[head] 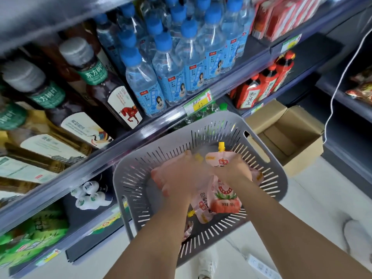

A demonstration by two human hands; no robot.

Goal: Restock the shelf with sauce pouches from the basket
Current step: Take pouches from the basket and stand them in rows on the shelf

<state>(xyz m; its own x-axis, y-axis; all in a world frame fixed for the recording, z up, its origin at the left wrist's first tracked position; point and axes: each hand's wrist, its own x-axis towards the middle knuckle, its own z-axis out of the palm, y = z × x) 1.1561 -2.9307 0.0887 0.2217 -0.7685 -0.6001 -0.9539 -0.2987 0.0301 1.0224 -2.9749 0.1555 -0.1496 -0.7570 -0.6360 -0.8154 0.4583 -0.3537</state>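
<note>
The right hand point(231, 168) is down in the basket, fingers curled round the body of 1 pink pouch point(216, 159), whose yellow spout stands up just past the knuckles. The left hand point(177, 178) is just left of it, low over something pink. It is blurred, so I cannot tell whether it grips anything or only lies there. Nearer, under the right wrist, at least 2 more pouches point(223, 198) lie in a loose pile. All of them sit inside the grey basket point(138, 178), which stands low, close in front of the shelf point(141, 135). Water bottles point(171, 67) fill the tier above the basket, and a box point(285, 137) lies open on the floor to the right. No pouch shows on any tier in view. By my judgement the restocking is near its start: 1 pick is under way, and every placement is left to do.
</note>
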